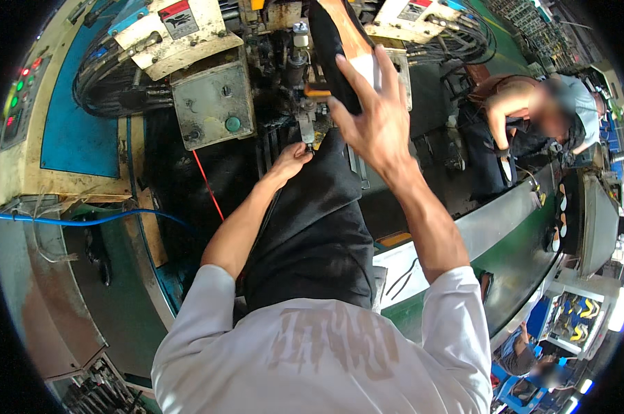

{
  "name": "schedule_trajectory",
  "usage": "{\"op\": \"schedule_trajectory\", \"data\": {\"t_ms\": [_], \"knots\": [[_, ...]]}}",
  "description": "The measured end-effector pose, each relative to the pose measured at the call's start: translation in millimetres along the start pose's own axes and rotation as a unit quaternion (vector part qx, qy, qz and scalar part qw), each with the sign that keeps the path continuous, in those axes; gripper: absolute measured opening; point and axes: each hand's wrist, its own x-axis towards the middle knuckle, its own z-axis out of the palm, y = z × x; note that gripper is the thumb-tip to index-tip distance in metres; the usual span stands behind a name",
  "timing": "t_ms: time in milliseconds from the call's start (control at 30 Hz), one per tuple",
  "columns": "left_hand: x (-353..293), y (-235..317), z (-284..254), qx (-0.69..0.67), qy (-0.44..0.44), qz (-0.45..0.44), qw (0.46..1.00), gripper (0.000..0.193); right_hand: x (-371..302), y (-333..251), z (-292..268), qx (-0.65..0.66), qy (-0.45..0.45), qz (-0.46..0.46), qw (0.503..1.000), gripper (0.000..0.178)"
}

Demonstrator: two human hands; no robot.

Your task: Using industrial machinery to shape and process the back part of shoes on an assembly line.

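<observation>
A shoe upper (350,34), black with a tan and white underside facing up, sits at the machine (299,69) ahead of me. My right hand (379,121) is over its near end, fingers spread and stretched out; the fingertips overlap the shoe, and firm contact is hard to judge. Lower and to the left, my left hand (291,163) has its fingers curled together beside a small metal fitting (306,127) on the machine. What those fingers hold, if anything, is hidden.
Left of the machine are a grimy metal box with a green button (215,103), black hoses (112,79) and a control panel (23,100). A long metal-edged conveyor (505,231) runs along my right. Beyond it a co-worker (526,114) bends over a shoe. A blue hose (98,221) crosses at left.
</observation>
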Motion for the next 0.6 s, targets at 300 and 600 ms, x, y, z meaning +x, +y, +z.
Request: {"op": "schedule_trajectory", "data": {"t_ms": [300, 600], "knots": [[-131, 131, -244, 0.297, 0.578, 0.462, 0.604, 0.022, 59, 24, 89, -0.008, -0.054, 0.055, 0.997, 0.07], [-93, 103, -321, 0.397, 0.71, 0.32, 0.486, 0.02, 32, -25, 107, -0.015, -0.072, 0.003, 0.997, 0.086]]}}
